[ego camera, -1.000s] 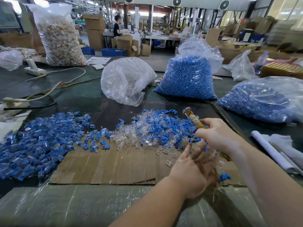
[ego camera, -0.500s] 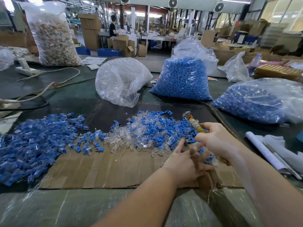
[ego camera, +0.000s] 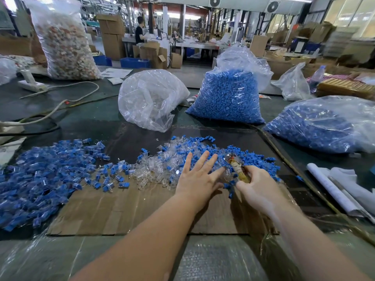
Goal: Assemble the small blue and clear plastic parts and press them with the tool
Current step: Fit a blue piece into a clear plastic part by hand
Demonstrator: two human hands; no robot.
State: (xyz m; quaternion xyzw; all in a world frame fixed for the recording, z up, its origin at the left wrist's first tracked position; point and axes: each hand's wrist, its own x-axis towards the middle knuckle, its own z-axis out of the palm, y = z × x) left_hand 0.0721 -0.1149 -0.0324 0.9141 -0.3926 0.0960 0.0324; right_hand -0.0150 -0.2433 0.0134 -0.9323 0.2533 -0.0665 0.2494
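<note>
— Where is the left hand (ego camera: 197, 180)?
— Its forearm runs in from 6 o'clock toward 12. The hand lies palm down, fingers (ego camera: 203, 158) straight and spread, holding nothing.
— And the right hand (ego camera: 257, 189)?
— Its forearm enters from 5 o'clock. The fingers curl in a tight grip around the tool (ego camera: 237, 168), which points toward 11 o'clock.

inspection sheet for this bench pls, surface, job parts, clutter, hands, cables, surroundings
surface: dark table, cardboard sheet on it
job's things: mixed loose parts; blue pile; bags of blue parts
clutter: crumpled clear bag, rolled paper
grippers: left hand fingers spread over the parts; right hand grips the tool
cables: white cord, power strip
surroundings: boxes, a person far back
</note>
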